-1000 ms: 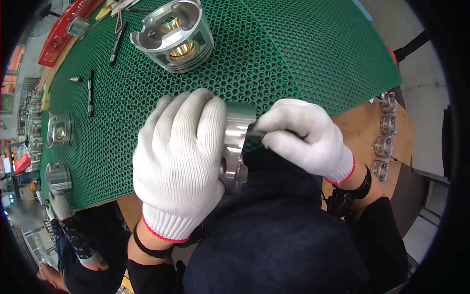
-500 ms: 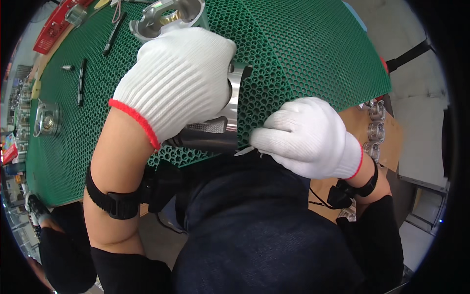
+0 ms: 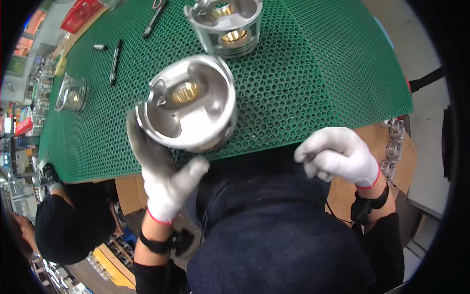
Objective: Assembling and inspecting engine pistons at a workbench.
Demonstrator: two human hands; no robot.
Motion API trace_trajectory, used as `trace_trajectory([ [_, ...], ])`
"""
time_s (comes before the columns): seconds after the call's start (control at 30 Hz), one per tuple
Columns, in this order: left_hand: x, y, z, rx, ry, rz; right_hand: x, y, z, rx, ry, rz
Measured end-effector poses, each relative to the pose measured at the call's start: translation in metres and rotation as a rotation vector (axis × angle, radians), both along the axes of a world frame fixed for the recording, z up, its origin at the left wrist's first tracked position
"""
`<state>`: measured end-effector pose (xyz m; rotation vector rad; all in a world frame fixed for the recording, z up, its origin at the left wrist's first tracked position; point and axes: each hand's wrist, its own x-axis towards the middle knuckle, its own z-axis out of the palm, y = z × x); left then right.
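Observation:
Tilted so its hollow underside faces up, a silver metal piston with a brass-coloured pin bushing is gripped in my left hand. That gloved hand clasps its lower left side, the thumb at the near edge; part of the grip is hidden behind the piston. My right hand, in a white glove with red cuff, is apart from the piston, past the near edge of the green mat. Its fingers are curled in, and whatever lies in them cannot be made out. A second piston stands on the mat beyond the held one.
The green honeycomb mat covers the table. Black pens, a small metal cylinder and another piston lie to the left. Several pistons stand on cardboard at right. A person is at the lower left.
My left hand has turned over and drawn back with the piston, whose hollow underside now shows. My right hand has moved away to the right; the thin pale piece by its fingertips no longer shows.

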<state>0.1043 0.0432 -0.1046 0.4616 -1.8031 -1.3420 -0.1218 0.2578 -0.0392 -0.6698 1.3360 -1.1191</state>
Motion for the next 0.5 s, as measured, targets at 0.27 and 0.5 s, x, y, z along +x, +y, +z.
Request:
trace_trajectory([
  [0.27, 0.019, -0.024, 0.011, 0.443, -0.149, 0.015, 0.003, 0.016, -0.017, -0.07, 0.075, -0.096],
  [0.5, -0.06, -0.046, 0.052, -0.609, -0.392, -0.057, 0.002, -0.011, 0.003, -0.046, 0.226, -0.099],
])
